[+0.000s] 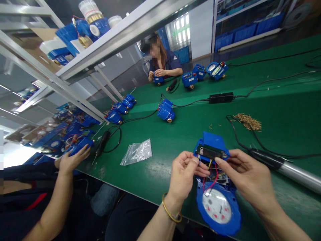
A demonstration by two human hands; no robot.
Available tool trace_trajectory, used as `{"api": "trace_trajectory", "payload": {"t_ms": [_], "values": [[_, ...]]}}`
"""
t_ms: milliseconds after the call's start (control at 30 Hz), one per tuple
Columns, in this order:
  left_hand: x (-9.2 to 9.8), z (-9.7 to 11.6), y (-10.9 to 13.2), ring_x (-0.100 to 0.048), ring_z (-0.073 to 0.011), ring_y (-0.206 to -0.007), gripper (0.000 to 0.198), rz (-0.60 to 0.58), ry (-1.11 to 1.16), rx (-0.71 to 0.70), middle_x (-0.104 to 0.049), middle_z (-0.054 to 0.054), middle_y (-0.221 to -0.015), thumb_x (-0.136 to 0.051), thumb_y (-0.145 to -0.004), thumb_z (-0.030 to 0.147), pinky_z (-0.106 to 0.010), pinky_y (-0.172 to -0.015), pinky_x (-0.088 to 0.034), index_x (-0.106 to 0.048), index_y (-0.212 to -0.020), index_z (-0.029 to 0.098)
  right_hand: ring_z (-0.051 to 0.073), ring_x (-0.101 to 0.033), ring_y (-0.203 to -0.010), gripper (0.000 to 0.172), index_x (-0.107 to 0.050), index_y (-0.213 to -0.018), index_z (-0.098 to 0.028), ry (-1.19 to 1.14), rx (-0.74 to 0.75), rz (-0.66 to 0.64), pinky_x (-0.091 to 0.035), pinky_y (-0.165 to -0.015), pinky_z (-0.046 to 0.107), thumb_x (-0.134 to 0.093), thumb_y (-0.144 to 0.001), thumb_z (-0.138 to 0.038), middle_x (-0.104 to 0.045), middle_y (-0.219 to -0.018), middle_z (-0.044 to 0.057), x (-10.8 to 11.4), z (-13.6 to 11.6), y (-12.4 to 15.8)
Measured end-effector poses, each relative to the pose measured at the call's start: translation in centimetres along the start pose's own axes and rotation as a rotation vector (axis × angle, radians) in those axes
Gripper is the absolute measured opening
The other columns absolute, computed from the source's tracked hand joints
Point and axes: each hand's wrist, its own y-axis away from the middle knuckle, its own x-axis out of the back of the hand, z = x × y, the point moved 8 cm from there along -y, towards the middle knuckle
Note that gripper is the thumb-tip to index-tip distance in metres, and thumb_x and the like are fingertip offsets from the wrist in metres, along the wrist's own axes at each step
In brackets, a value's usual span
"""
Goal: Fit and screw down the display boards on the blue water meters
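In front of me a blue water meter (217, 204) sits at the table's near edge, its white dial facing up. Above it the blue cover (215, 141) is lifted away, showing a dark circuit board (209, 152) inside. Red and yellow wires (215, 174) run between cover and meter body. My right hand (248, 177) grips the cover's right end, thumb on its lower edge. Thin wires at the cover's left end are pinched between thumb and fingers of my left hand (184, 175); the fingertips behind are partly hidden.
An electric screwdriver (281, 162) lies at right, its cord near a brass screw pile (248, 122). A plastic bag (137, 152), another screwdriver (101, 144) and a blue meter (165, 110) lie leftward. A co-worker's hand (75, 155) holds a meter; another person sits opposite. Metal shelving overhangs.
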Motion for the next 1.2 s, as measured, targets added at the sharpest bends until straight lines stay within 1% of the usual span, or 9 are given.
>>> {"api": "trace_trajectory", "payload": {"t_ms": [100,233,500,733,900,1200], "values": [[0.07,0.23,0.13,-0.064,-0.0074,-0.047,0.027,0.002,-0.043,-0.026,-0.068,0.002,-0.062,-0.07,-0.084,0.036,-0.015,-0.051,-0.052,-0.053,-0.083,0.015,0.017,-0.071,-0.07,0.028,-0.068,-0.086,-0.02,0.012,0.005,0.006,-0.059,-0.062,0.021,-0.079,-0.076,-0.044,-0.076,-0.085,0.006,0.05,-0.17,0.03],[0.26,0.55,0.27,-0.055,-0.0037,-0.042,0.023,0.004,-0.08,-0.068,-0.061,0.006,-0.058,-0.068,-0.085,0.033,-0.012,-0.047,-0.044,-0.052,-0.083,0.016,0.018,-0.071,-0.07,0.027,-0.069,-0.085,-0.02,0.024,0.016,-0.007,-0.059,-0.061,0.023,-0.078,-0.076,-0.044,-0.076,-0.084,0.006,-0.16,-0.5,0.03],[0.3,0.43,0.4,-0.054,-0.0051,-0.044,0.024,0.005,-0.091,-0.063,-0.06,0.005,-0.059,-0.065,-0.087,0.035,-0.016,-0.049,-0.044,-0.052,-0.085,0.016,0.018,-0.072,-0.072,0.028,-0.068,-0.086,-0.021,0.008,0.006,-0.009,-0.06,-0.063,0.023,-0.079,-0.077,-0.045,-0.076,-0.085,0.006,-0.13,-0.19,0.03],[0.38,0.47,0.34,-0.055,-0.006,-0.044,0.025,0.015,-0.053,-0.038,-0.062,0.003,-0.058,-0.07,-0.081,0.035,-0.016,-0.048,-0.044,-0.055,-0.079,0.015,0.017,-0.072,-0.07,0.026,-0.068,-0.086,-0.021,-0.013,0.017,-0.013,-0.059,-0.062,0.021,-0.079,-0.077,-0.043,-0.076,-0.086,0.005,-0.03,-0.2,0.14],[0.56,0.38,0.15,-0.054,-0.0058,-0.041,0.03,0.024,-0.031,-0.004,-0.061,0.004,-0.055,-0.078,-0.071,0.033,-0.016,-0.045,-0.043,-0.055,-0.077,0.015,0.017,-0.072,-0.069,0.026,-0.068,-0.086,-0.021,-0.01,0.023,-0.003,-0.059,-0.06,0.021,-0.08,-0.076,-0.043,-0.076,-0.084,0.005,-0.03,-0.26,0.07],[0.47,0.04,0.0,-0.056,-0.0079,-0.039,0.041,0.032,-0.033,0.042,-0.063,0.002,-0.054,-0.086,-0.064,0.04,-0.018,-0.044,-0.045,-0.055,-0.076,0.015,0.018,-0.072,-0.071,0.027,-0.068,-0.087,-0.021,-0.017,0.014,0.0,-0.06,-0.061,0.022,-0.08,-0.077,-0.044,-0.076,-0.087,0.005,0.07,-0.06,0.21]]}}
